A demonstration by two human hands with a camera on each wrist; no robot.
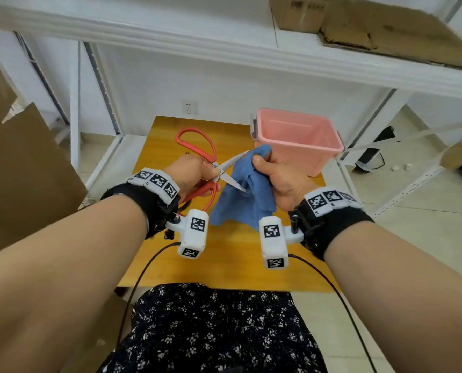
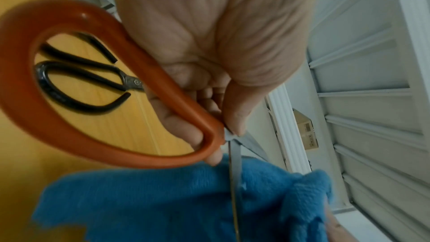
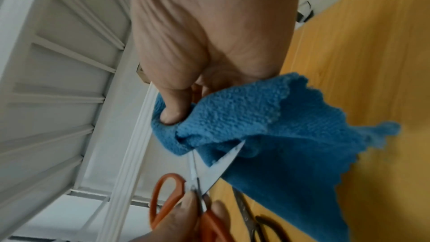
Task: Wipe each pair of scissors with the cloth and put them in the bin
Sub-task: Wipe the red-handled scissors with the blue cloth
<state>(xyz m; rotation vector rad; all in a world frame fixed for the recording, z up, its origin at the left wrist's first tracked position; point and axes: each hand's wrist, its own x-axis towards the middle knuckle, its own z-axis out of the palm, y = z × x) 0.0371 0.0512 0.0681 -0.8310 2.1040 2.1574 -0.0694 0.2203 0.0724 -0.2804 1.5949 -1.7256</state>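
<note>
Head view: I'm watching the left hand (image 1: 191,170) gripping the red scissors (image 1: 197,146) at the pivot, blades splayed toward 3 o'clock so each edge is reachable, while the right hand (image 1: 275,176) is clutching the blue cloth (image 1: 240,203) bunched against them; the pink bin (image 1: 297,138) is waiting at 1 o'clock on the wooden table (image 1: 224,251). Left wrist view: fingers curled through the red loop are steadying it, and black scissors (image 2: 81,80) are lying at 9 o'clock, probably unwiped. Right wrist view: the thumb (image 3: 173,106) is pinching cloth over one blade tip.
</note>
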